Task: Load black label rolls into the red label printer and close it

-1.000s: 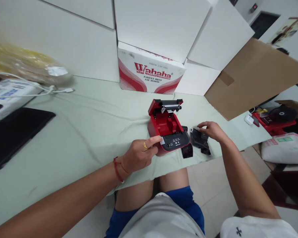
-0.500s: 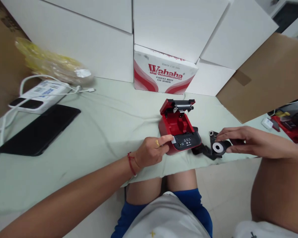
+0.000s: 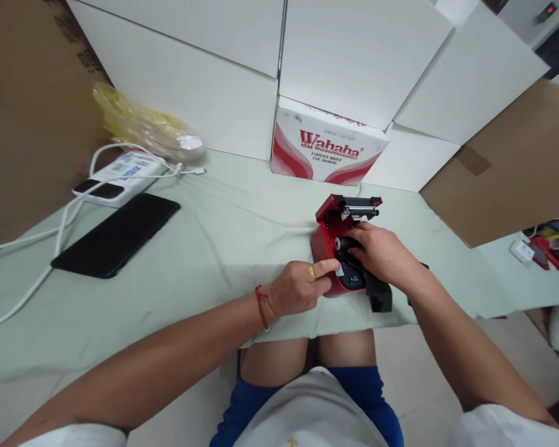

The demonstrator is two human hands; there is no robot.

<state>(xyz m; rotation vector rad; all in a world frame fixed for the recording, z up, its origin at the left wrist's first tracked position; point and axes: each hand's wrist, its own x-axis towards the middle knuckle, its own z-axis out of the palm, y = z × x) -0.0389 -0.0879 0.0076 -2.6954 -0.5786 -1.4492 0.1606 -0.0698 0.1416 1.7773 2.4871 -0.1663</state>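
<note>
A small red and black printer (image 3: 323,251) stands on the table with its lid (image 3: 349,205) raised. My left hand (image 3: 298,287) is at its front left corner, index finger on the control panel's edge beside a small whitish piece (image 3: 340,270), other fingers curled. Inside the printer's red bay, my right hand (image 3: 381,251) grips a black roll (image 3: 349,244) with a pale core. A black strip (image 3: 379,297) hangs from that roll over the front right of the printer. The fingertips of my right hand are partly hidden.
Behind the printer stands a Wahaha water box (image 3: 328,152) against white cartons (image 3: 363,56). A black phone (image 3: 118,236), a white boxy device (image 3: 121,180), white cables (image 3: 60,230) and a yellowish plastic bag (image 3: 144,124) lie left. A cardboard panel (image 3: 512,161) leans at right.
My right hand has brought the black roll leftward from the table into the open printer, trailing its strip. My left hand stays at the printer's corner. The view has shifted slightly.
</note>
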